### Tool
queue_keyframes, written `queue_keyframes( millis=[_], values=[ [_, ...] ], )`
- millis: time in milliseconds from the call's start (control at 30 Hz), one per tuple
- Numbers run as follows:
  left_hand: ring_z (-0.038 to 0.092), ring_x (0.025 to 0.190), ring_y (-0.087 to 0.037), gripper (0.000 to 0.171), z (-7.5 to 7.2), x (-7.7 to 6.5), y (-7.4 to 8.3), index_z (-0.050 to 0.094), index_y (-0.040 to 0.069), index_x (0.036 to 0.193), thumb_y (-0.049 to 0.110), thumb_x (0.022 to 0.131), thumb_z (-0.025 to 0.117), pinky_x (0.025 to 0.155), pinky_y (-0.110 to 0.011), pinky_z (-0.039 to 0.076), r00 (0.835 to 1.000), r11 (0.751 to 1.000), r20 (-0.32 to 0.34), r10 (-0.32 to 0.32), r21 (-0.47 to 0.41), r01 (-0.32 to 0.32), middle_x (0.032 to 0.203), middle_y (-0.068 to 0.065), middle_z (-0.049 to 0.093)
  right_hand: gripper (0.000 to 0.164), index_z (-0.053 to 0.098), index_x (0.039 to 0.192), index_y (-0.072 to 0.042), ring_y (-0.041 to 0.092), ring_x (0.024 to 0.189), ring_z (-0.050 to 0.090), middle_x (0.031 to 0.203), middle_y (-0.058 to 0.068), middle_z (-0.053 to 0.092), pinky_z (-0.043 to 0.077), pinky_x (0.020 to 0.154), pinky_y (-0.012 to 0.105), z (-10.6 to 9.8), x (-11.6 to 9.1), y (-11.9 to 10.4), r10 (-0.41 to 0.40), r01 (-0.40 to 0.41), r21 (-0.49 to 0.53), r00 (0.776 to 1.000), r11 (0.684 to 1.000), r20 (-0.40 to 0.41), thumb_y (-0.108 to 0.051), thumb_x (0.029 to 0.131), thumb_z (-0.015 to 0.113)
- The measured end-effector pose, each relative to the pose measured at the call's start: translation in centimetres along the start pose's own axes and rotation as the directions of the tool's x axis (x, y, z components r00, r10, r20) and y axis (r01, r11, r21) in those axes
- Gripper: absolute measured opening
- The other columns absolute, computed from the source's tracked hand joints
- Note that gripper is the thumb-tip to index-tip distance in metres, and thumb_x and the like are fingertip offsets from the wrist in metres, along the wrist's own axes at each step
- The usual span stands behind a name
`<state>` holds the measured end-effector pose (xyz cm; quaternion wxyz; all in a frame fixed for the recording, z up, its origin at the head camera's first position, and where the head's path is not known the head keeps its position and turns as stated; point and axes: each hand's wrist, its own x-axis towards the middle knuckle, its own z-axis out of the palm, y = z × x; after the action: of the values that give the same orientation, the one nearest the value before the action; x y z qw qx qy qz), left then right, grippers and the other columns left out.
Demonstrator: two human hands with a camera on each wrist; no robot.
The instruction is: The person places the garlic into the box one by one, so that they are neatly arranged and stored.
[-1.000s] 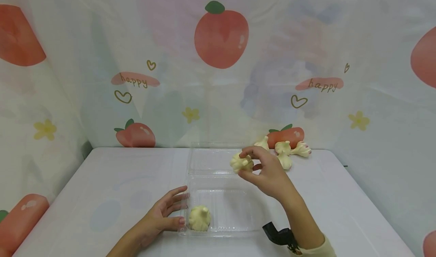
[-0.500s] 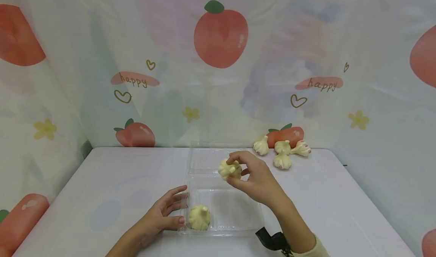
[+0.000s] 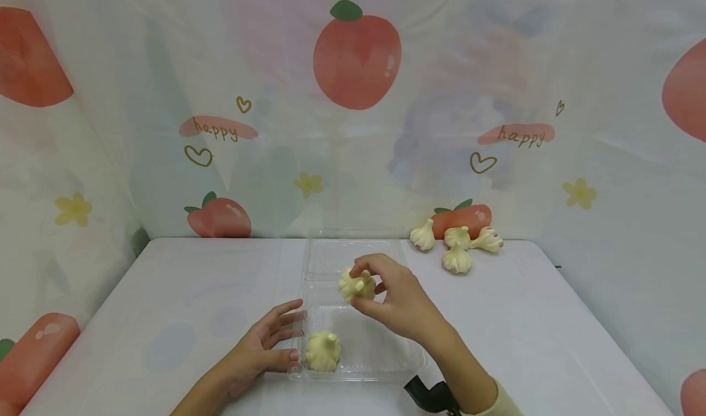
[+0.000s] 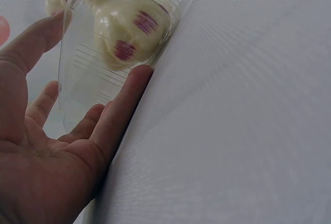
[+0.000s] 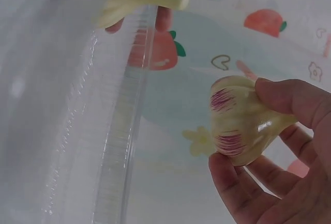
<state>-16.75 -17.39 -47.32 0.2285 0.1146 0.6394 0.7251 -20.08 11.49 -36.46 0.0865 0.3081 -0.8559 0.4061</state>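
Note:
My right hand point(image 3: 402, 293) holds a garlic bulb point(image 3: 355, 284) between thumb and fingers, above the clear plastic box point(image 3: 380, 376). Up close in the right wrist view, this held bulb point(image 5: 240, 120) shows purple streaks. Another garlic bulb point(image 3: 323, 351) sits in the box's front left corner. Against the left side of the box rests my left hand point(image 3: 265, 348), its fingers extended. The left wrist view shows those fingers point(image 4: 126, 105) touching the clear wall, with the purple-marked bulb point(image 4: 134, 32) behind it.
Several garlic bulbs point(image 3: 457, 260) lie at the back right of the white table point(image 3: 524, 330). The box's transparent lid point(image 3: 336, 260) lies folded back toward the printed backdrop point(image 3: 353, 158). A black strap piece point(image 3: 430, 396) hangs by the right wrist.
My right hand has carried the garlic bulb left and toward me, from the lid's right edge to over the box. The left hand stays put.

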Motion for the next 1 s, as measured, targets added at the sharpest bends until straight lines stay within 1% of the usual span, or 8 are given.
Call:
queue_keyframes(
  millis=[200, 467, 600, 667, 867, 1000],
  values=[
    [0.031, 0.144, -0.037, 0.085, 0.0, 0.1, 0.0, 0.025, 0.022, 0.158, 0.007, 0.089, 0.073, 0.093, -0.046, 0.054, 1.0, 1.0, -0.006, -0.005, 0.001, 0.005, 0.161, -0.017, 0.023, 0.038, 0.062, 0.11, -0.022, 0.009, 0.103, 0.06, 0.119, -0.009, 0.063, 0.057, 0.076, 0.034, 1.1, 0.0, 0.1, -0.001, 0.001, -0.002, 0.999, 1.0, 0.032, -0.014, 0.08, 0.083],
    [0.03, 0.144, -0.038, 0.085, 0.0, 0.0, 0.0, 0.025, 0.022, 0.158, 0.007, 0.09, 0.073, 0.093, -0.046, 0.054, 1.0, 1.0, -0.004, -0.003, 0.007, 0.003, 0.161, -0.018, 0.023, 0.036, 0.062, 0.109, -0.021, 0.009, 0.1, 0.06, 0.111, -0.01, 0.063, 0.057, 0.075, 0.035, 2.4, 0.0, 0.5, -0.005, 0.006, -0.013, 0.999, 1.0, 0.054, -0.014, 0.079, 0.083],
    [0.03, 0.145, -0.038, 0.085, 0.1, 0.0, 0.1, 0.025, 0.022, 0.158, 0.008, 0.09, 0.073, 0.093, -0.047, 0.054, 1.0, 1.0, -0.005, -0.007, 0.008, 0.007, 0.161, -0.018, 0.023, 0.036, 0.062, 0.108, -0.021, 0.009, 0.099, 0.06, 0.112, -0.011, 0.063, 0.057, 0.074, 0.032, 3.0, 0.0, 0.7, -0.002, 0.004, -0.023, 0.998, 1.0, 0.07, -0.013, 0.079, 0.083],
    [0.029, 0.145, -0.039, 0.085, 0.1, 0.1, 0.1, 0.025, 0.022, 0.158, 0.008, 0.09, 0.073, 0.093, -0.047, 0.054, 1.0, 1.0, -0.004, -0.008, 0.006, 0.008, 0.161, -0.018, 0.023, 0.036, 0.062, 0.108, -0.021, 0.009, 0.098, 0.059, 0.112, -0.011, 0.063, 0.056, 0.073, 0.032, 3.3, -0.1, 0.8, 0.002, 0.0, -0.028, 0.997, 1.0, 0.077, -0.013, 0.079, 0.082],
    [0.03, 0.144, -0.038, 0.085, 0.1, 0.0, 0.2, 0.025, 0.022, 0.158, 0.007, 0.089, 0.073, 0.093, -0.047, 0.054, 1.0, 1.0, -0.005, -0.004, 0.006, 0.004, 0.161, -0.018, 0.023, 0.035, 0.063, 0.107, -0.022, 0.009, 0.094, 0.059, 0.11, -0.011, 0.063, 0.057, 0.073, 0.035, 4.2, -0.1, 1.4, 0.04, -0.036, -0.043, 0.995, 0.998, 0.093, -0.014, 0.079, 0.082],
    [0.03, 0.144, -0.039, 0.085, 0.1, 0.0, 0.2, 0.025, 0.022, 0.158, 0.007, 0.089, 0.073, 0.093, -0.047, 0.055, 1.0, 1.0, -0.006, 0.0, 0.007, 0.0, 0.162, -0.018, 0.023, 0.034, 0.063, 0.106, -0.022, 0.009, 0.091, 0.059, 0.109, -0.01, 0.064, 0.054, 0.072, 0.029, 4.8, 0.0, 1.9, 0.057, -0.048, -0.08, 0.992, 0.996, 0.109, -0.015, 0.078, 0.082]
  ],
)
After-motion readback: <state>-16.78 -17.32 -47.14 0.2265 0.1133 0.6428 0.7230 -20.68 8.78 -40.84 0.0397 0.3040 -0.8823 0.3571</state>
